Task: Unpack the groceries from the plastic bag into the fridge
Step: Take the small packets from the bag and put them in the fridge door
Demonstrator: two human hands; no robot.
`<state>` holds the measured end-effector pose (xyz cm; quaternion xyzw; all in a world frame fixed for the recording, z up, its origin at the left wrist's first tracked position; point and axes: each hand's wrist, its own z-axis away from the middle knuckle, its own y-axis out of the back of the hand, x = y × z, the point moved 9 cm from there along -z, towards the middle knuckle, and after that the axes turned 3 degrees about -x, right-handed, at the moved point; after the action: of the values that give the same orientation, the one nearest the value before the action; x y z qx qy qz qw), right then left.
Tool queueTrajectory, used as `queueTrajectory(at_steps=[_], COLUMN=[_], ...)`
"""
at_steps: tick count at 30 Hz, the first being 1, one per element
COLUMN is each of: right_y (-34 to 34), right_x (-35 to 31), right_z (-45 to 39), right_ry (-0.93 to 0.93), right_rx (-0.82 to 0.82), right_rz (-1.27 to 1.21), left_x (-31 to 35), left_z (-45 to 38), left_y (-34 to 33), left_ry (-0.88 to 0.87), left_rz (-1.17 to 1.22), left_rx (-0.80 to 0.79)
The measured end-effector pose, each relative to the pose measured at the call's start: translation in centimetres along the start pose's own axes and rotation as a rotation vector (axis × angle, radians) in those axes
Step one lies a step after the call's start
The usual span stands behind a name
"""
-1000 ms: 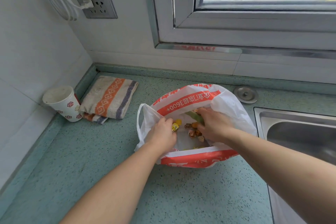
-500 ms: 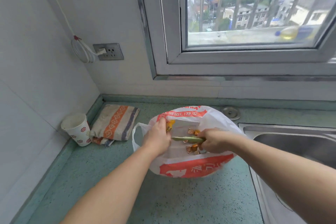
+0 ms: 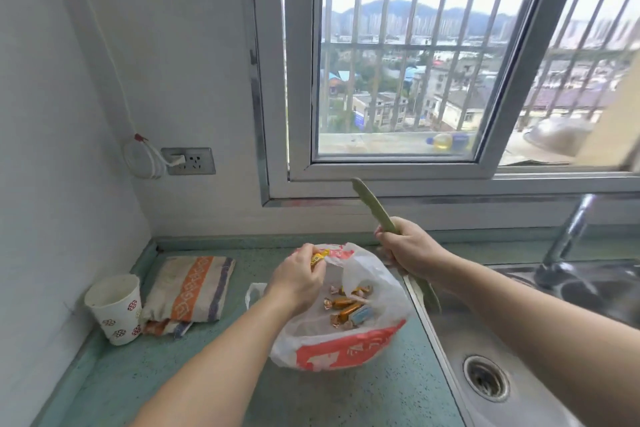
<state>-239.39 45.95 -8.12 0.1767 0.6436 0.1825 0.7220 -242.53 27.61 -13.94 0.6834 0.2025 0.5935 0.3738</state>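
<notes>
Right hand [image 3: 412, 248]: clenched around long pale-green vegetable stalk [image 3: 372, 205], raised above counter.
Left hand [image 3: 298, 279]: pinching small yellow-wrapped candy [image 3: 319, 257] over white-and-red plastic bag [image 3: 346, 350].

The left hand [image 3: 298, 282] hides most of a small yellow pack [image 3: 319, 258]. Sink [image 3: 540, 388] cut off at right & bottom edges. Print on plastic bag [image 3: 343, 347] too blurry to read.

At centre frame the plastic bag [image 3: 346, 350] is white with a red-orange band bearing white characters. The wrapped candies [image 3: 348, 308] inside it are orange and gold, one pale blue. Right of centre, the long vegetable [image 3: 372, 206] is pale green. The counter [image 3: 311, 399] is speckled teal. At lower left, the paper cup [image 3: 116, 308] is white with red round motifs, and the folded cloth [image 3: 192, 289] is beige with an orange patterned stripe and purple edging.
</notes>
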Motion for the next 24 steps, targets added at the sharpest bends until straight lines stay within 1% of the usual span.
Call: queueTrajectory(at_steps=[3,7,11,14,18,20,24], right_y=[2.0,6.7,13.4,19.0,24.9,26.9,28.7], right_x=[1.2,3.1,5.7,8.1,12.6,14.5,17.4], right_z=[3.2,9.4,19.1,28.7,44.8,53.9,73.2], right_ry=[-0.048,-0.119,-0.185,-0.257,-0.379,-0.430,-0.527], right_rx=[0.061,0.156,0.283,0.444,0.697,0.820,1.053], right_rz=[0.073,0.072,0.028,0.003,0.002,-0.043,-0.136], left_x=[2.8,9.6,17.8,25.5,37.0,42.7,53.5], left_z=[0.7,1.9,4.9,8.4,17.2,23.9,39.2], left_y=[-0.2,-2.1,-5.6,-8.5,-14.5,-18.3,-25.8], left_ry=[-0.062,-0.194,-0.334,-0.449,-0.640,-0.736,-0.980], left_rz=[-0.017,-0.023,0.014,0.026,0.052,0.068,0.113], left_rx=[-0.022,-0.095,-0.175,-0.216,-0.275,-0.337,-0.495])
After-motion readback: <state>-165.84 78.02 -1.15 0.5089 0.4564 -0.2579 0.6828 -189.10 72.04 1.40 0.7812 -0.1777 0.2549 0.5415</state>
